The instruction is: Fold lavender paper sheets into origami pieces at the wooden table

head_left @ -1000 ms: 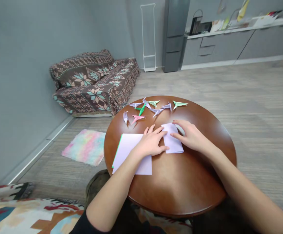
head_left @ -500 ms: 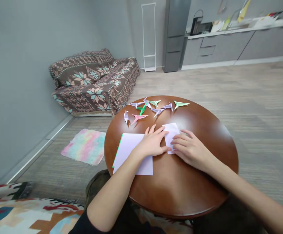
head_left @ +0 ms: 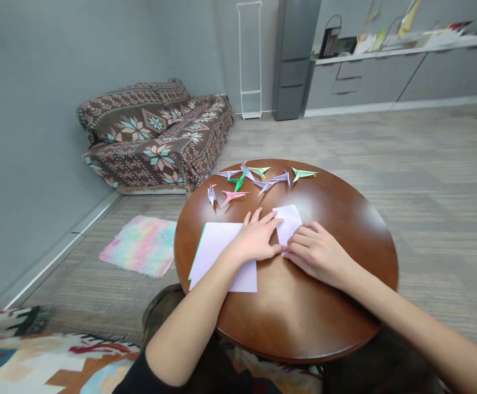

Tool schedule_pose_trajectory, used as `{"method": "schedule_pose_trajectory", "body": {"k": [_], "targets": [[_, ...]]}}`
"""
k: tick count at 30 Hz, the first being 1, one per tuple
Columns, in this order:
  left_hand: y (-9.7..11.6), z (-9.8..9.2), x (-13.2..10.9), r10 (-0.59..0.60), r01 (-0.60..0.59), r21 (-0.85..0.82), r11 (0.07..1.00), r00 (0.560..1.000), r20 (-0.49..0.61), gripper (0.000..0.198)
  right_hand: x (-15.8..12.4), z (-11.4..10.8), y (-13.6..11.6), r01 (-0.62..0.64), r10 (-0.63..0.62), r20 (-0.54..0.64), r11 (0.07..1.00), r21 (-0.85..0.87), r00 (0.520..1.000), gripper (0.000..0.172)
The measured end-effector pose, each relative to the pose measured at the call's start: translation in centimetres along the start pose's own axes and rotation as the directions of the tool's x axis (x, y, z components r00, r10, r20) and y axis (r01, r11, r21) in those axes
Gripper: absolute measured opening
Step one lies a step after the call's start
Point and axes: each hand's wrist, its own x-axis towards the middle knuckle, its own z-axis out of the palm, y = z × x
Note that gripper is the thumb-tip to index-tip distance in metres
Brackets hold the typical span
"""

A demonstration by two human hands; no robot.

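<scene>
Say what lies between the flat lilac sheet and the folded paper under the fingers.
In the head view, the left hand and some tabletop separate the flat sheet from the folded paper.

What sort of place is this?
Probably a home, an open-plan living room and kitchen: a sofa under a patterned throw, a tall grey refrigerator, and kitchen cabinets along the far wall.

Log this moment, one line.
left hand: on left edge of folded paper | right hand: curled at its near right corner | paper stack: partly under left forearm | paper birds: far side of table
</scene>
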Motion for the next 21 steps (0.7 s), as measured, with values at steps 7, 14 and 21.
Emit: {"method": "schedule_pose_trajectory", "body": {"k": [7,14,21], "targets": [[0.04,-0.07,-0.06,0.0,0.0,0.005,1.0,1.0,0.012,0.076,0.06,0.1,-0.14,0.002,-0.002,-0.008,1.0,-0.02,1.0,0.029],[0.0,-0.11,-0.03,0.012,-0.012,0.011,1.0,1.0,0.006,0.075,0.04,0.02,-0.22,-0.007,0.007,-0.014,0.999,-0.032,1.0,0.03],[0.07,-0.1,-0.03,0.016,-0.016,0.021,1.0,1.0,0.004,0.075,0.03,0.13,-0.46,-0.028,0.028,0.004,0.999,-0.016,1.0,0.029]]}}
